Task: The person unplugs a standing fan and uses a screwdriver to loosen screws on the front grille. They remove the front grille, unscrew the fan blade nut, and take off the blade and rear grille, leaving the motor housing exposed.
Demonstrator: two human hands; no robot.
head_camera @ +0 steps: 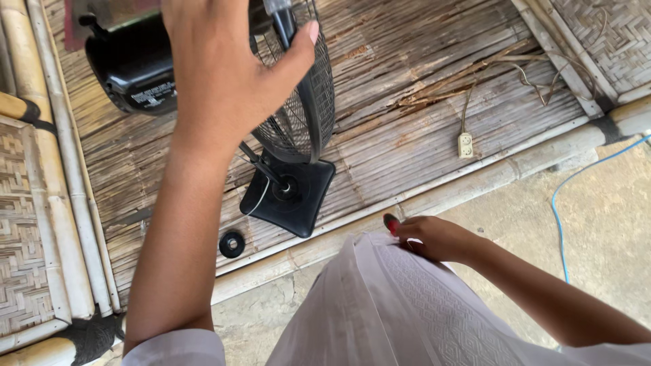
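Left hand [224, 74] grip spreads wide over the fan [298, 102], its grille partly hidden; right hand [430, 237] rests loosely curled.

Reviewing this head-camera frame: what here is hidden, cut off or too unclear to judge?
- Left hand: its fingertips run off the top edge, so whether it grips anything is unclear.
- Fan: the hand and top edge hide most of the grille; the blades are not visible.
- Right hand: what its fingers pinch against the white garment is too small to identify.
- Blue cable: both ends leave the frame.
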